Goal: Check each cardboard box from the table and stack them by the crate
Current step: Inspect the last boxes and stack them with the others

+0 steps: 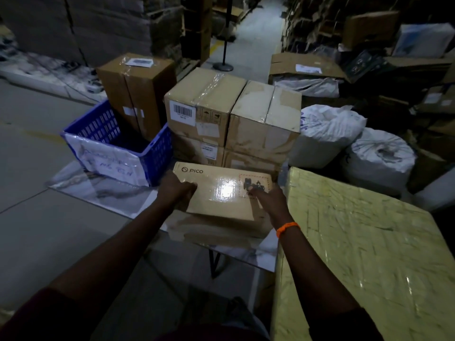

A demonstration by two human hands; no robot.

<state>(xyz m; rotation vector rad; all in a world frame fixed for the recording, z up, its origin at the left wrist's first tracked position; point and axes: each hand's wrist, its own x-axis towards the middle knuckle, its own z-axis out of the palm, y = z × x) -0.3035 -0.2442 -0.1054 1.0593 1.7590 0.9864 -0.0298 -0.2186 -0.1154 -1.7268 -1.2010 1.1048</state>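
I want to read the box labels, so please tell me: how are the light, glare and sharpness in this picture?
Head view: dim overall, background shelves nearly black. A bright glare patch sits on the PICO box held by the left hand and right hand, washing out part of its top; its logo stays readable. The barcode label is soft. Wide-angle bending shows at the edges.

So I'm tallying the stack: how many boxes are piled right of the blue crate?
4 show: top left, top right, bottom left, bottom right, beside the crate. More may sit hidden behind.
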